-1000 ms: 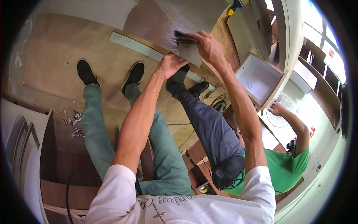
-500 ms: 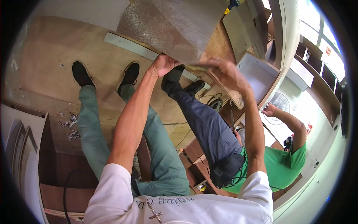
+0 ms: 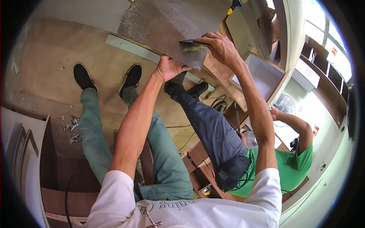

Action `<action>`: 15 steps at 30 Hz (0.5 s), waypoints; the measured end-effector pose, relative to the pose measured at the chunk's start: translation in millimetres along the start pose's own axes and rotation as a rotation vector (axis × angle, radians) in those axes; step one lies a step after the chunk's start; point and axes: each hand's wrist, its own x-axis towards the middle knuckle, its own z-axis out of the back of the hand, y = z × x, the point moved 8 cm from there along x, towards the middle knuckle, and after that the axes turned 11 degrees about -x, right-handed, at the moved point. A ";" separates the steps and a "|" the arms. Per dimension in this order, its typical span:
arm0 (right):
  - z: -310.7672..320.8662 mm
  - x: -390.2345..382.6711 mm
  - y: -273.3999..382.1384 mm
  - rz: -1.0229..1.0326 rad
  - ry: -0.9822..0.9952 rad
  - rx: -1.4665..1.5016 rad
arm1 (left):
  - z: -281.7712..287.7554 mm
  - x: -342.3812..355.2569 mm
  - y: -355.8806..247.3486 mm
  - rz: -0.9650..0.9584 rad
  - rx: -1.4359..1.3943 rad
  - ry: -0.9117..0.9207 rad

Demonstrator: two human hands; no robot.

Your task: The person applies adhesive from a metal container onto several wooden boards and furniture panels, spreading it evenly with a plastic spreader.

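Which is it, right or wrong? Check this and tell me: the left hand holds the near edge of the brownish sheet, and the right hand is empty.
Wrong on the right hand: the head view shows it holding a flat dark scraper. The left hand does hold the near edge of the brownish sheet.

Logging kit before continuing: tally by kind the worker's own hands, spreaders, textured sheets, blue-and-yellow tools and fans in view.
Own hands: 2 (left hand, right hand)
Spreader: 1
Textured sheet: 1
Blue-and-yellow tool: 1
Round fan: 1
Total: 6
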 end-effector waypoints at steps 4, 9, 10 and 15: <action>-14.2 -9.8 -5.2 0.044 0.134 0.013 | -0.9 -1.2 1.1 -0.059 0.068 -0.105; -11.4 -47.1 20.4 0.047 0.167 0.069 | 5.6 -6.1 1.2 -0.086 0.094 -0.160; -9.7 -54.9 26.9 0.046 0.170 0.067 | 7.3 -5.1 1.0 -0.071 0.107 -0.136; -11.4 -99.1 50.0 0.016 0.377 0.077 | 25.5 -2.1 -3.8 -0.013 0.105 -0.089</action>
